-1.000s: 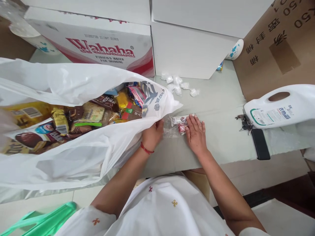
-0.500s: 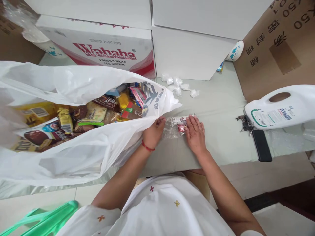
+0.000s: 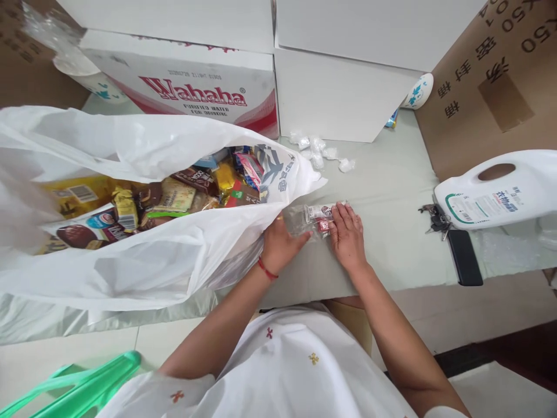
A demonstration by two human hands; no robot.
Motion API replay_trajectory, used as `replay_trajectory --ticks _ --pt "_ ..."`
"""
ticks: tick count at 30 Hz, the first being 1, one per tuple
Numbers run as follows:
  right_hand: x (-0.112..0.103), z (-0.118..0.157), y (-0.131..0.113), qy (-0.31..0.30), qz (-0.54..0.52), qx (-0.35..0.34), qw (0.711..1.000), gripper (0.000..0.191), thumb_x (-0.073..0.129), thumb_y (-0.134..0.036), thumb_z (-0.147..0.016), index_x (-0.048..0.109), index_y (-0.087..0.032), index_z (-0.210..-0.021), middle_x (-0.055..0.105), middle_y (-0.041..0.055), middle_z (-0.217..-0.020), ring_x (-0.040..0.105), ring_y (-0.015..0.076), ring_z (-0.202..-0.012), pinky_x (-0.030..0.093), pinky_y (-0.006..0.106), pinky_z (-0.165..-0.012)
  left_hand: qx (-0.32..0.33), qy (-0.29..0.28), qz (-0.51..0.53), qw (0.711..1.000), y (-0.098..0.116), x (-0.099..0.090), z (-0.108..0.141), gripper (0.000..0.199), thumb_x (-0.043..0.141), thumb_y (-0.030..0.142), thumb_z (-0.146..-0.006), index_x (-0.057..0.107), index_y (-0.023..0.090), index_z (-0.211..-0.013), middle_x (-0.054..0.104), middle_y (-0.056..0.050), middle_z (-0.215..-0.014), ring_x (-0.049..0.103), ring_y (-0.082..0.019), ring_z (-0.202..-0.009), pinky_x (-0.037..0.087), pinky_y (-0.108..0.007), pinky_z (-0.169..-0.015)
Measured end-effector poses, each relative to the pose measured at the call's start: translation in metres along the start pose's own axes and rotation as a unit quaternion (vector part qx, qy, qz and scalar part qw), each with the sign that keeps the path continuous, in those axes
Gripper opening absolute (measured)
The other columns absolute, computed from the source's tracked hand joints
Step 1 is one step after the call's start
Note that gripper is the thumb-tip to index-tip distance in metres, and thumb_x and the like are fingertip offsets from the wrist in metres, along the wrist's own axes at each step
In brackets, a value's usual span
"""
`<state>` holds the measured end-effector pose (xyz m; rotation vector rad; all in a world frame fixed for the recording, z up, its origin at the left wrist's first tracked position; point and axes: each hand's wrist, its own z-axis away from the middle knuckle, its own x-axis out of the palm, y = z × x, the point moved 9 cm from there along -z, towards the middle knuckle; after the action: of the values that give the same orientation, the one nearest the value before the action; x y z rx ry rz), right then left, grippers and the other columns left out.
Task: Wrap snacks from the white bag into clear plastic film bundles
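My right hand (image 3: 349,238) lies flat over the right end of a clear plastic wrapper (image 3: 300,216) that holds small packets, among them a red one (image 3: 322,225). My left hand (image 3: 282,242), with a red string on its wrist, is at the wrapper's left side, thumb stretched out toward the right hand. Its fingertips are partly hidden by the edge of a large white plastic bag (image 3: 143,261). This bag gapes open and is full of wrapped snacks (image 3: 176,194).
Several small clear plastic bundles (image 3: 317,150) lie behind my hands. A Wahaha water carton (image 3: 191,93) and white boxes (image 3: 326,93) line the back. At right are a white jug (image 3: 500,191), keys (image 3: 435,217), a phone (image 3: 465,258) and a brown carton (image 3: 505,98). A green bag (image 3: 100,383) is low left.
My left hand has opened from a pinch at the wrapper's left end and moved slightly right and nearer me, thumb now apart. My right hand stays on the wrapper.
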<state>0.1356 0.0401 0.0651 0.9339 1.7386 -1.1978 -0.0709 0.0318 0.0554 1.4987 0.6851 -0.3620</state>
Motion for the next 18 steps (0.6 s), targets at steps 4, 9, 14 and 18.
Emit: replay_trajectory --ticks 4,9,14,18 --pt "0.0 0.0 0.001 0.004 0.0 -0.006 1.0 0.049 0.033 -0.038 -0.11 0.048 -0.025 -0.155 0.046 0.01 -0.161 0.032 0.0251 -0.155 0.028 0.054 -0.123 -0.084 -0.088 0.051 0.991 -0.019 0.02 -0.019 0.036 0.076 0.027 -0.076 0.068 0.016 -0.109 0.073 -0.008 -0.096 0.069 -0.024 -0.087 0.057 -0.039 -0.082" --pt "-0.001 0.0 -0.001 0.003 0.005 -0.018 1.0 0.049 0.034 -0.038 -0.109 0.049 -0.025 -0.154 0.048 0.0102 -0.16 0.032 0.0259 -0.155 0.027 0.056 -0.123 -0.01 -0.02 0.12 0.993 0.001 -0.007 -0.01 0.017 0.059 0.023 -0.088 0.076 0.02 -0.091 0.073 -0.002 -0.084 0.066 -0.016 -0.073 0.054 -0.028 -0.071" --pt "0.0 0.001 -0.004 0.003 0.013 -0.016 1.0 0.048 0.034 -0.036 -0.109 0.05 -0.026 -0.153 0.048 0.0106 -0.16 0.034 0.0267 -0.154 0.026 0.058 -0.122 0.15 0.004 0.039 0.988 0.064 -0.006 -0.005 0.021 0.055 0.013 -0.088 0.075 0.019 -0.086 0.069 -0.005 -0.084 0.065 -0.016 -0.074 0.052 -0.028 -0.071" --pt "0.001 0.0 -0.006 0.001 0.016 -0.009 1.0 0.048 0.035 -0.035 -0.109 0.051 -0.024 -0.153 0.047 0.0114 -0.161 0.033 0.0269 -0.155 0.027 0.057 -0.122 0.15 -0.064 0.01 0.987 0.081 0.038 -0.023 0.024 0.052 0.008 -0.087 0.074 0.016 -0.087 0.068 -0.007 -0.087 0.066 -0.017 -0.079 0.054 -0.03 -0.077"
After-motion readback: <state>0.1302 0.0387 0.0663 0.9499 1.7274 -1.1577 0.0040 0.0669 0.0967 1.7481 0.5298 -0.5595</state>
